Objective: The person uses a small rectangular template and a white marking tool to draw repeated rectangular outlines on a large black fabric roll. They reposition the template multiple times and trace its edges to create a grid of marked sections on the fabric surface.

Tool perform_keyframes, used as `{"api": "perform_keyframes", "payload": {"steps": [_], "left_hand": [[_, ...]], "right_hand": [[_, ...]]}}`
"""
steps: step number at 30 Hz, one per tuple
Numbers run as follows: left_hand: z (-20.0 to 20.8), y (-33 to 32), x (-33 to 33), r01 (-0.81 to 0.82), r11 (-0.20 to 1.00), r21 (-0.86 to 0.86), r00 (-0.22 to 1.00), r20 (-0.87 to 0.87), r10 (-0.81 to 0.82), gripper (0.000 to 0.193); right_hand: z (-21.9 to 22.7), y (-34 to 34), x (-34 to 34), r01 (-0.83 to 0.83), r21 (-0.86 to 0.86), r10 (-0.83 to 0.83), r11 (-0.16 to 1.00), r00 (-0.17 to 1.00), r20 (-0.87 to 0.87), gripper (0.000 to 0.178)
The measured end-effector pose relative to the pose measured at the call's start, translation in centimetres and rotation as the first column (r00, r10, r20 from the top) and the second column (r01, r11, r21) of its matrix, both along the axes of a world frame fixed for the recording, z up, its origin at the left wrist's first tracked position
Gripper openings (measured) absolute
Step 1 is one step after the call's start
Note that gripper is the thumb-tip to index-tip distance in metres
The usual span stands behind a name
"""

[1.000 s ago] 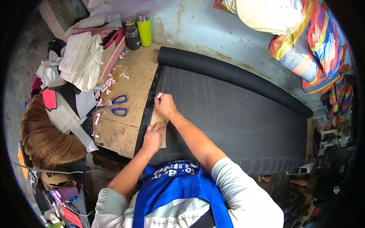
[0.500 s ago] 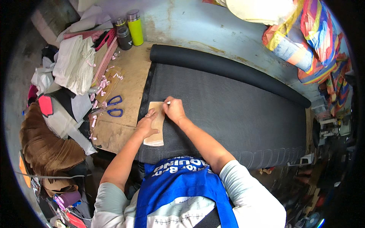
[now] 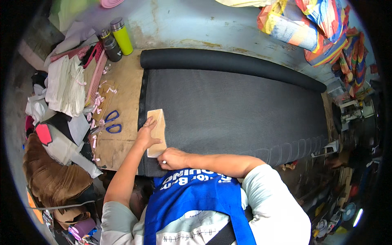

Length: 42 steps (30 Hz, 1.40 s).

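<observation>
Black fabric (image 3: 228,106) lies spread over a wooden table. On its left part rests a tan pattern piece (image 3: 158,126), long, with a curved right side. My left hand (image 3: 148,134) is open on the piece, fingers and thumb spread flat across it. At the lower right corner of the piece, my right hand (image 3: 172,158) is closed around a white marking pencil (image 3: 164,162), with only one end showing. A white line runs along the top and right edge of the piece. Curved white outlines (image 3: 281,151) mark the fabric's near right edge.
A thick roll of black fabric (image 3: 228,65) runs along the far side. Blue-handled scissors (image 3: 113,122) lie on the wood (image 3: 126,94) at left, among pink scraps. Two bottles (image 3: 122,36) stand behind, near a pink basket (image 3: 94,77) and folded white cloth (image 3: 65,85).
My right hand has come down from the pattern piece's top right corner to its bottom right corner with the pencil. My left hand stays on the piece. The view has shifted slightly.
</observation>
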State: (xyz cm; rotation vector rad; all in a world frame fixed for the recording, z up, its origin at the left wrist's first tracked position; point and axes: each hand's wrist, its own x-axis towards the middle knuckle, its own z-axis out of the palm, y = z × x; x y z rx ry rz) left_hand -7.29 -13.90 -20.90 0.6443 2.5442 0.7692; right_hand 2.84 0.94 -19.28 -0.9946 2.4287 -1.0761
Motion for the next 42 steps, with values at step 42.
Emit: {"api": "perform_keyframes", "payload": {"steps": [42], "left_hand": [[0.9, 2.3, 3.3, -0.229, 0.953, -0.198, 0.969, -0.135, 0.204, 0.105]], "right_hand": [[-0.9, 13.9, -12.3, 0.938, -0.177, -0.527, 0.297, 0.316, 0.789, 0.018]]}}
